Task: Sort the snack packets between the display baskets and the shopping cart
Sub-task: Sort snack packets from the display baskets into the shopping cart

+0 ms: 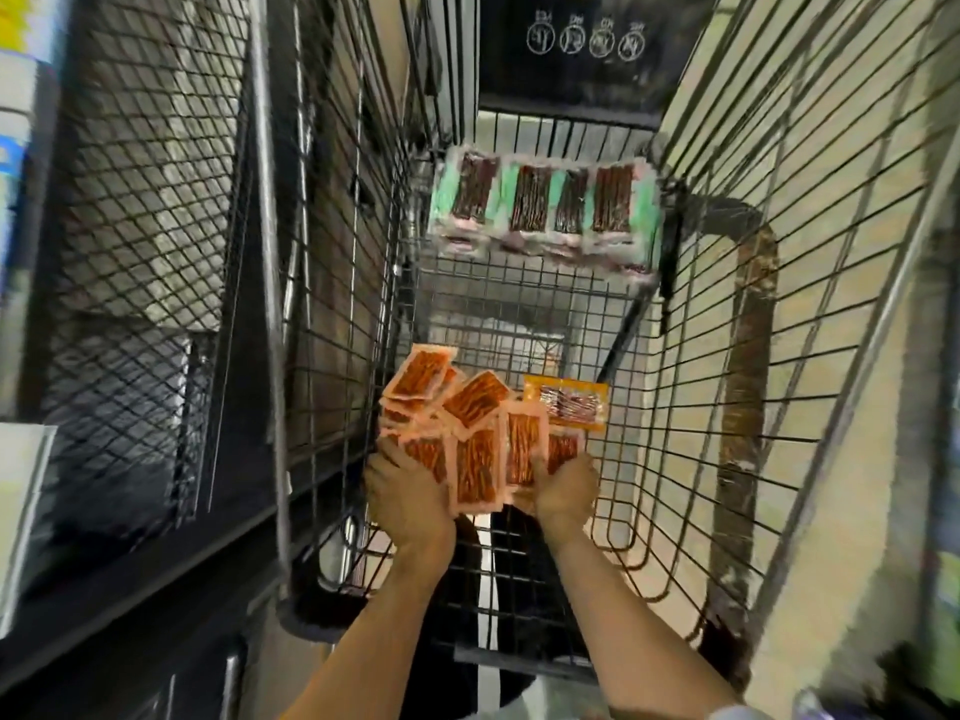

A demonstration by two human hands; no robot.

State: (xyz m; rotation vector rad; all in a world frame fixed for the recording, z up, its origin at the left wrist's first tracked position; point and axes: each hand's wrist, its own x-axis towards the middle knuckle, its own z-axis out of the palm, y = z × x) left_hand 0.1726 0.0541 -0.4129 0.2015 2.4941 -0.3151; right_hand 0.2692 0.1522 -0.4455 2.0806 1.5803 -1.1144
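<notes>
left grip (408, 496) + right grip (566, 491): each clamped on one side of orange snack packets (475, 444), likely squeezing the loose fan together | location: inside shopping cart (727, 356), near end | green snack packets (545, 200): cart's far end

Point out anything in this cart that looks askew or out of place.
The orange packets held by the left hand and right hand splay at mixed angles. One yellow packet sits alone just beyond them.

A black panel (587, 41) with four white round icons stands far off. Beige floor tiles (857, 537) lie right; blurred packs (13, 148) left.
</notes>
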